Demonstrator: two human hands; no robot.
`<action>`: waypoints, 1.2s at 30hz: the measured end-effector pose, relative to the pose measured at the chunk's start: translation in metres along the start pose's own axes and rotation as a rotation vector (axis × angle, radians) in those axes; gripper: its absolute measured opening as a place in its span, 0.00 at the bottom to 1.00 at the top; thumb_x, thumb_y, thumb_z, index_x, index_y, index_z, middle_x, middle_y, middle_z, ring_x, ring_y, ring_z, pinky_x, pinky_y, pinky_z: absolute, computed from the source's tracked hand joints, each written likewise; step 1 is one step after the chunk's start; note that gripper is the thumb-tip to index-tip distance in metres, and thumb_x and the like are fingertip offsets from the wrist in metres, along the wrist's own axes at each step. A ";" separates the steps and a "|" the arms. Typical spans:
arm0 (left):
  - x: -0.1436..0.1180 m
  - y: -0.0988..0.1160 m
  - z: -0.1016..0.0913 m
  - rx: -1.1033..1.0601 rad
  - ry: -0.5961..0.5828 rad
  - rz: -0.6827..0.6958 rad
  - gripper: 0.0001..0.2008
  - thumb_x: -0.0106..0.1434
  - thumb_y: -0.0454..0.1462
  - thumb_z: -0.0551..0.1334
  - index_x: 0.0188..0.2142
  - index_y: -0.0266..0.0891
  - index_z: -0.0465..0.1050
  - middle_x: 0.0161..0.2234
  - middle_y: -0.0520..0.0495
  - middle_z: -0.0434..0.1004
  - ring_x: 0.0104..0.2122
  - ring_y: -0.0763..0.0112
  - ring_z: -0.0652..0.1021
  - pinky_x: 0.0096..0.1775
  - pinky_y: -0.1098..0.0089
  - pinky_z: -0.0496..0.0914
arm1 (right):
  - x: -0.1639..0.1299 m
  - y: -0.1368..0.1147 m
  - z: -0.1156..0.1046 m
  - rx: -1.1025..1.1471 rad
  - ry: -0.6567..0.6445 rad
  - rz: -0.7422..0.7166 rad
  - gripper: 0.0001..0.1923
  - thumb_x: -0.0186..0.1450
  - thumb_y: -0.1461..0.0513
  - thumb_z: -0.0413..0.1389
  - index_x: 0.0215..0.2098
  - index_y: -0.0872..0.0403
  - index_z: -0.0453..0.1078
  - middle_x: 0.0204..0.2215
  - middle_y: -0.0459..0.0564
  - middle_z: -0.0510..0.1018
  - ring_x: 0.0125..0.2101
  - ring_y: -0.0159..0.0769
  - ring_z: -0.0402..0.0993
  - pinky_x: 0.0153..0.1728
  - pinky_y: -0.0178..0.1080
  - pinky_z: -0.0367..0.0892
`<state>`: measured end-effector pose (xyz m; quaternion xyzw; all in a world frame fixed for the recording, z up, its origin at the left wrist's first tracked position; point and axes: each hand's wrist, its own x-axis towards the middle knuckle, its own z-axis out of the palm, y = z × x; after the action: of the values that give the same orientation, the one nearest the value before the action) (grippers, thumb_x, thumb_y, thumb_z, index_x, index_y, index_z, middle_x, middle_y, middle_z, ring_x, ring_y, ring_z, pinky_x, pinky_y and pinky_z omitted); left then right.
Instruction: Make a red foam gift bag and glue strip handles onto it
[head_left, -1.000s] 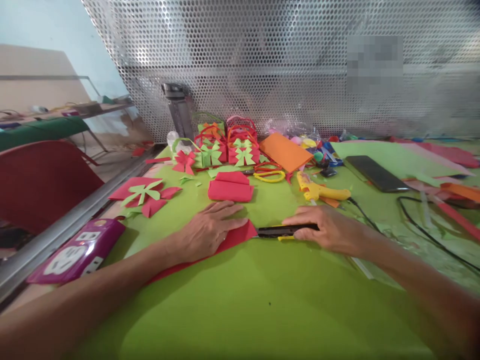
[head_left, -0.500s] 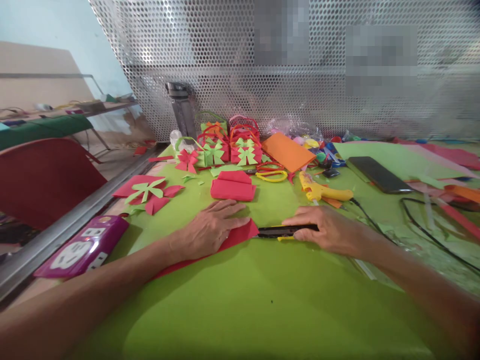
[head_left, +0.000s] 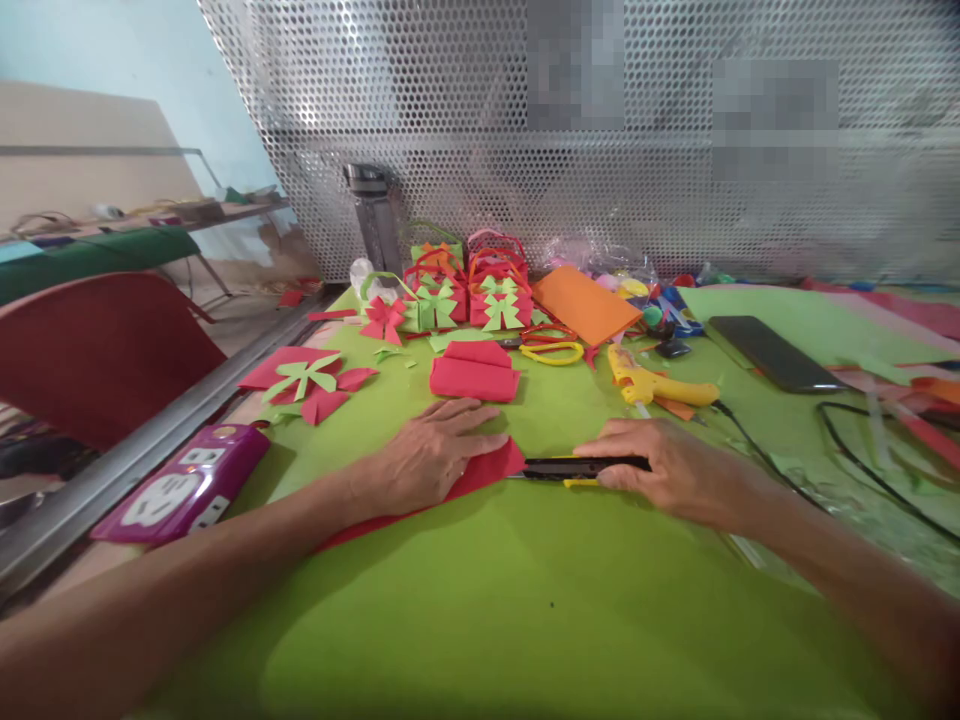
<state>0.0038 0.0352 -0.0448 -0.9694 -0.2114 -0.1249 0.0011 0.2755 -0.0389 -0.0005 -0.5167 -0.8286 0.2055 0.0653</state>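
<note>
My left hand [head_left: 424,455] lies flat, fingers stretched out, on a folded piece of red paper [head_left: 489,468], part of which is hidden under the palm and forearm. In my right hand [head_left: 675,470] is a black and yellow utility knife [head_left: 555,467], gripped between thumb and fingers. The knife's front end meets the right corner of the red paper; I cannot make out how far its blade goes in. Just beyond my left hand sits a folded red paper piece [head_left: 474,375].
Small red and green paper bags with bows [head_left: 501,305] stand at the back near a bottle [head_left: 375,220]. Scissors [head_left: 551,352], a yellow glue gun [head_left: 660,388] with a cord and a phone [head_left: 776,355] lie rightward. A purple case [head_left: 184,485] lies left. Perforated metal [head_left: 450,90] rises behind.
The whole view has shifted slightly, so things appear a little farther right. Both hands, the red paper and the utility knife stay in nearly the same arrangement.
</note>
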 end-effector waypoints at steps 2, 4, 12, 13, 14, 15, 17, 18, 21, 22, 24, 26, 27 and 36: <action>0.000 0.000 0.000 0.002 0.000 -0.001 0.20 0.64 0.30 0.49 0.53 0.43 0.67 0.57 0.42 0.63 0.57 0.58 0.62 0.54 0.53 0.63 | 0.000 -0.001 0.000 0.002 0.001 0.002 0.12 0.65 0.61 0.49 0.41 0.51 0.74 0.30 0.48 0.73 0.28 0.33 0.68 0.30 0.34 0.59; 0.000 0.000 -0.001 0.005 -0.001 0.000 0.20 0.64 0.30 0.48 0.53 0.42 0.67 0.57 0.43 0.63 0.57 0.58 0.63 0.54 0.53 0.63 | 0.000 -0.001 0.000 0.002 -0.001 0.003 0.12 0.64 0.61 0.49 0.41 0.51 0.74 0.30 0.49 0.73 0.28 0.33 0.68 0.30 0.34 0.59; 0.001 0.003 -0.004 0.004 -0.031 -0.008 0.22 0.61 0.27 0.51 0.54 0.42 0.66 0.58 0.42 0.62 0.57 0.58 0.63 0.54 0.53 0.63 | 0.001 -0.001 0.000 0.010 -0.001 0.000 0.14 0.65 0.60 0.48 0.42 0.50 0.74 0.29 0.49 0.73 0.28 0.34 0.68 0.29 0.35 0.60; 0.001 0.003 -0.004 -0.001 -0.039 -0.012 0.23 0.60 0.27 0.51 0.54 0.43 0.66 0.58 0.43 0.62 0.57 0.58 0.63 0.54 0.53 0.62 | 0.001 -0.001 0.000 0.012 -0.001 -0.002 0.14 0.65 0.60 0.48 0.43 0.50 0.74 0.29 0.49 0.73 0.28 0.34 0.68 0.29 0.35 0.60; 0.001 0.003 -0.005 -0.004 -0.044 -0.015 0.23 0.60 0.27 0.52 0.54 0.43 0.66 0.58 0.43 0.62 0.57 0.58 0.63 0.55 0.52 0.62 | 0.001 0.000 0.000 0.014 -0.004 -0.004 0.14 0.65 0.60 0.48 0.43 0.50 0.74 0.29 0.49 0.73 0.28 0.34 0.68 0.29 0.35 0.60; 0.001 0.003 -0.005 -0.005 -0.046 -0.016 0.23 0.60 0.27 0.52 0.54 0.43 0.66 0.58 0.43 0.62 0.57 0.58 0.63 0.55 0.52 0.62 | 0.001 0.000 0.001 0.015 -0.004 -0.001 0.14 0.65 0.60 0.49 0.43 0.50 0.74 0.30 0.49 0.73 0.28 0.34 0.68 0.29 0.35 0.60; 0.001 0.004 -0.005 0.000 -0.042 -0.013 0.24 0.59 0.26 0.52 0.54 0.43 0.66 0.58 0.43 0.62 0.58 0.58 0.62 0.54 0.52 0.62 | 0.001 0.001 0.001 0.014 -0.005 0.010 0.14 0.64 0.59 0.49 0.43 0.49 0.74 0.31 0.50 0.74 0.29 0.34 0.68 0.29 0.35 0.60; 0.001 0.004 -0.004 0.005 -0.038 -0.014 0.24 0.59 0.26 0.52 0.54 0.43 0.66 0.58 0.43 0.62 0.58 0.58 0.62 0.54 0.52 0.62 | 0.001 0.002 0.001 0.013 -0.005 0.012 0.14 0.64 0.59 0.49 0.43 0.49 0.74 0.31 0.50 0.74 0.29 0.34 0.68 0.30 0.35 0.60; 0.001 0.003 -0.003 0.013 -0.035 -0.020 0.25 0.58 0.25 0.52 0.53 0.43 0.66 0.58 0.43 0.62 0.58 0.58 0.62 0.54 0.52 0.62 | 0.001 0.002 0.002 0.008 -0.013 0.010 0.14 0.64 0.59 0.49 0.44 0.49 0.74 0.31 0.50 0.74 0.30 0.35 0.69 0.30 0.35 0.60; 0.001 0.003 -0.003 0.013 -0.036 -0.023 0.25 0.58 0.25 0.52 0.53 0.43 0.66 0.58 0.43 0.62 0.58 0.57 0.62 0.54 0.52 0.62 | 0.001 0.002 0.002 0.007 -0.014 0.014 0.14 0.64 0.59 0.49 0.44 0.50 0.73 0.31 0.50 0.74 0.30 0.35 0.69 0.31 0.35 0.60; 0.001 0.003 -0.003 0.012 -0.032 -0.025 0.24 0.59 0.26 0.51 0.54 0.43 0.66 0.58 0.43 0.62 0.58 0.58 0.62 0.54 0.52 0.62 | 0.001 0.001 0.003 0.005 -0.008 0.029 0.14 0.64 0.59 0.50 0.45 0.50 0.73 0.32 0.50 0.74 0.30 0.35 0.69 0.30 0.35 0.60; 0.002 0.004 -0.003 0.014 -0.025 -0.020 0.23 0.60 0.27 0.50 0.53 0.43 0.67 0.57 0.43 0.63 0.57 0.58 0.63 0.54 0.53 0.63 | 0.001 0.001 0.003 0.006 -0.003 0.035 0.15 0.64 0.59 0.50 0.45 0.50 0.73 0.32 0.51 0.74 0.29 0.35 0.68 0.30 0.35 0.60; 0.002 0.004 -0.003 0.016 -0.026 -0.018 0.23 0.61 0.27 0.50 0.53 0.43 0.67 0.57 0.42 0.63 0.57 0.58 0.63 0.54 0.53 0.63 | 0.001 0.001 0.004 0.006 -0.001 0.035 0.15 0.64 0.59 0.50 0.45 0.50 0.73 0.33 0.51 0.74 0.30 0.35 0.69 0.30 0.36 0.60; 0.002 0.005 -0.002 0.012 -0.019 -0.019 0.22 0.60 0.27 0.51 0.52 0.41 0.68 0.57 0.42 0.64 0.57 0.56 0.63 0.54 0.52 0.63 | -0.001 0.001 0.004 -0.009 -0.006 0.017 0.14 0.64 0.59 0.49 0.44 0.49 0.73 0.31 0.50 0.74 0.28 0.34 0.68 0.29 0.35 0.61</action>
<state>0.0071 0.0313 -0.0419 -0.9684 -0.2215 -0.1147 0.0037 0.2758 -0.0405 -0.0042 -0.5234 -0.8252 0.2040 0.0587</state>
